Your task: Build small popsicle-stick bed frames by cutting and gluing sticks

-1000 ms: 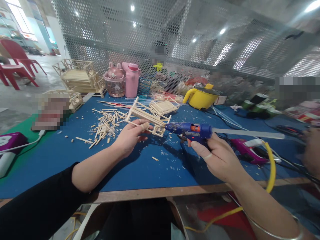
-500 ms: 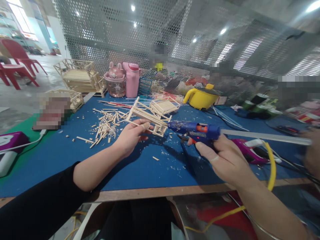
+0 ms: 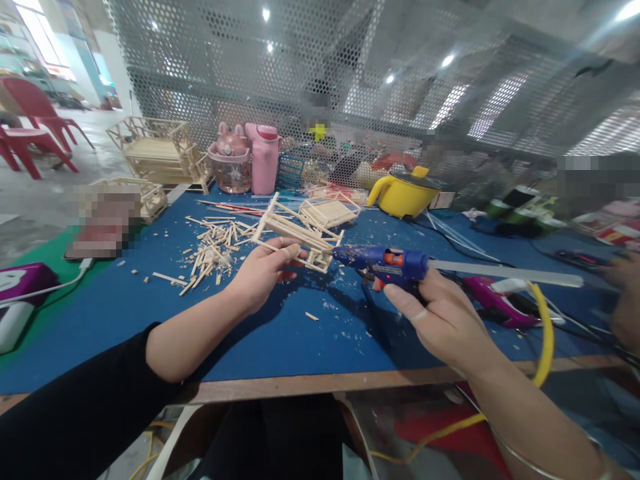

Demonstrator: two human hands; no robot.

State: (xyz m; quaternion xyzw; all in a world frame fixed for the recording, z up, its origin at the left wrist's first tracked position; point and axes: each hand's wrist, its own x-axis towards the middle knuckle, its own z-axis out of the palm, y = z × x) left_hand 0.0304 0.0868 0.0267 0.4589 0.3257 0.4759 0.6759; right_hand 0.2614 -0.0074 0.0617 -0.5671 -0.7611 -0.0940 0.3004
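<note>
My left hand [image 3: 267,270] pinches a small frame made of wooden sticks [image 3: 295,231], holding it tilted above the blue table. In my right hand [image 3: 435,310] is a blue hot glue gun [image 3: 383,262] with a small red light showing. Its nozzle points left and meets the right end of the stick frame; whether it touches I cannot tell. A long clear glue stick [image 3: 515,272] juts out of the gun's back. Left of the frame lies a pile of short wooden sticks [image 3: 215,250]. Behind it rests another stick-built piece [image 3: 330,213].
At the back stand a pink bottle [image 3: 264,160], a pink cup [image 3: 230,167] and a yellow pot [image 3: 406,195]. Larger stick models [image 3: 160,153] are at the back left, near a phone [image 3: 103,227] on a cable. On the right are a purple power strip [image 3: 500,303] and another person's hand [image 3: 625,287].
My right hand has shifted the glue gun slightly left and down along the end of the stick frame. My left hand and the frame have hardly moved.
</note>
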